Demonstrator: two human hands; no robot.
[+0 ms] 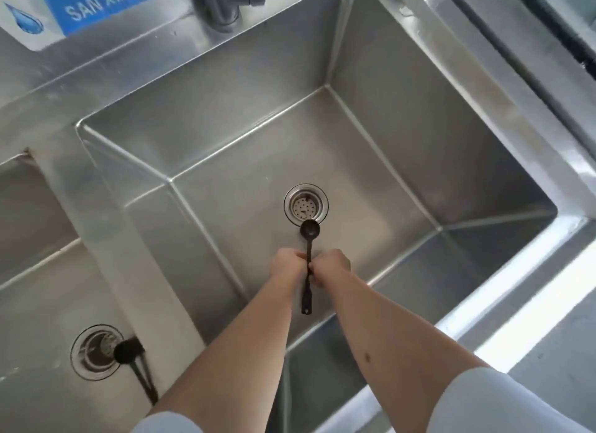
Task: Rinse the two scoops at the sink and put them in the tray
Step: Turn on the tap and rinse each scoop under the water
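Steel basin: brushed stainless right sink (225, 116), deep and square-cornered, walls dull grey with bright seams at the folds.
Drain: round perforated strainer (306, 206) in the floor of that basin, just beyond the scoop's bowl.
Held scoop: dark long-handled scoop (310, 229) held over the basin floor, bowl pointing away toward the strainer, handle end hanging toward the person.
Left hand: left hand (287, 265) curled closed, fingers pinching the middle of the scoop's handle from the left.
Right hand: right hand (332, 266) likewise curled, fingers closed on the same stretch of handle from the right, the two hands nearly touching.
Sleeves: pale sleeves (503, 400) pushed up, forearms bare.
Second scoop: another dark scoop (127, 352) lies in the left basin (38, 303), its bowl at the edge of that basin's drain (95, 350), handle trailing toward the near edge.
Divider: flat steel ridge (106, 239) between the two basins.
Tap: grey faucet base (230, 0) on the back ledge, spout out of view.
Back ledge: blue-and-white container (80, 4) with printed lettering stands at the far left.
Right side: steel rim (483, 116) meets a dark-edged frame; a bright counter edge runs along the near side.
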